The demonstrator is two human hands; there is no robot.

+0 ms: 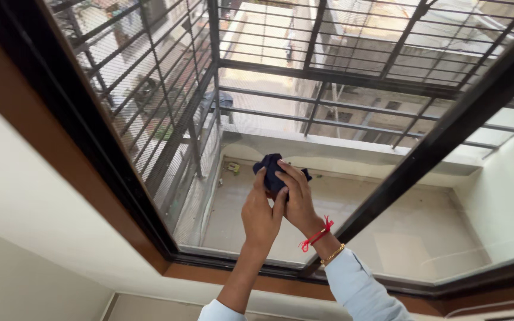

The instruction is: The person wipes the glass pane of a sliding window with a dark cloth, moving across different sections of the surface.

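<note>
A dark blue cloth [270, 168] is bunched up against the window glass [251, 125]. My right hand [297, 196] lies over the cloth with its fingers pressing it to the pane. Beside it, my left hand [261, 215] touches the cloth's lower edge with its fingertips. A red thread and a gold bangle [332, 254] sit on my right wrist. Both arms wear pale blue sleeves.
The window has a black frame [447, 128] with a brown surround [43, 139] set in a cream wall [13, 196]. Outside, a metal grille [168, 95] encloses a concrete ledge, with buildings far below.
</note>
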